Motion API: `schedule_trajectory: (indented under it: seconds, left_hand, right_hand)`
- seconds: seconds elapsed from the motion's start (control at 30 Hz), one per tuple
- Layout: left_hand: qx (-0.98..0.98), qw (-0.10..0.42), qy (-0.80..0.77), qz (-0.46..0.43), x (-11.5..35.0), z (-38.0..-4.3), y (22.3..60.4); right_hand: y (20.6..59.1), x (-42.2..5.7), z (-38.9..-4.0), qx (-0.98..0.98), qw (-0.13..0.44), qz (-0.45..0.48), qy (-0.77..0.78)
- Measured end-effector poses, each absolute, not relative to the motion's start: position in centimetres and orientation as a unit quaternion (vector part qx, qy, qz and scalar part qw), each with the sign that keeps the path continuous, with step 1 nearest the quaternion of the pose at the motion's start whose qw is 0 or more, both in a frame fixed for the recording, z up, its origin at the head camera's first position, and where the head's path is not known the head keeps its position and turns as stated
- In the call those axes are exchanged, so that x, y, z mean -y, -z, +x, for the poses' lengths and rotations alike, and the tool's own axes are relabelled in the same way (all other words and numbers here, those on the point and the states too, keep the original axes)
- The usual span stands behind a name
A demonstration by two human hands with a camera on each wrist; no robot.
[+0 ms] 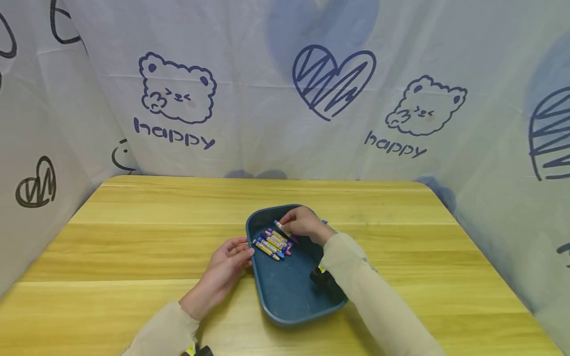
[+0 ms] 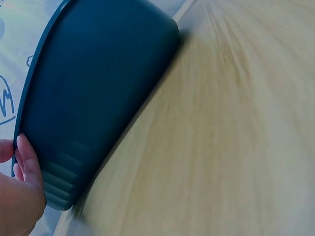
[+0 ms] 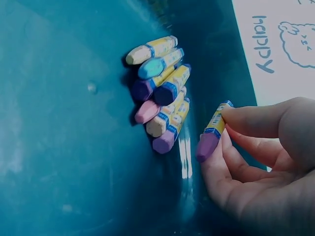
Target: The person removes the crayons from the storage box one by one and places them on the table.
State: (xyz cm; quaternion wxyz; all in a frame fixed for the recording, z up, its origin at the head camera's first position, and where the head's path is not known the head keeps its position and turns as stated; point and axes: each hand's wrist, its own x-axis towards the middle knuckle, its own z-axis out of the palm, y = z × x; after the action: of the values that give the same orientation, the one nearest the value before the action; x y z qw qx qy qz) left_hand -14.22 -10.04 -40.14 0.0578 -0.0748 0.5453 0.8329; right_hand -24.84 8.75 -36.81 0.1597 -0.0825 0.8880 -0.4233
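A deep blue-green plastic tray (image 1: 289, 296) stands on the table. My left hand (image 1: 229, 264) holds its left side, thumb at the rim and fingers against the outer wall; the left wrist view shows this hand (image 2: 22, 191) at the tray's edge. Over the tray's far part, my right hand (image 1: 305, 222) pinches a purple crayon (image 3: 210, 140) in a yellow-and-blue wrapper between thumb and fingers. Several more crayons (image 3: 170, 81), with cream, blue, purple, dark blue and pink tips, lie in a loose row on the tray floor beside it.
The wooden table (image 1: 147, 237) extends around the tray. A white cloth with drawn bears and hearts (image 1: 258, 128) hangs behind and at both sides. A small blue-and-yellow piece (image 1: 325, 222) shows past the tray's right rim, partly hidden by the right wrist.
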Motion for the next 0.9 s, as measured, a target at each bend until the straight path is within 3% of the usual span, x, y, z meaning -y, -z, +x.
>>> schedule_trajectory:
  seconds: [0.9]
  left_hand:
    - [-0.541,0.056,-0.836,-0.07,10.2,-14.3,40.5]
  right_hand:
    - [31.9,-12.1,-24.5,-0.842,0.101,-0.085,0.524]
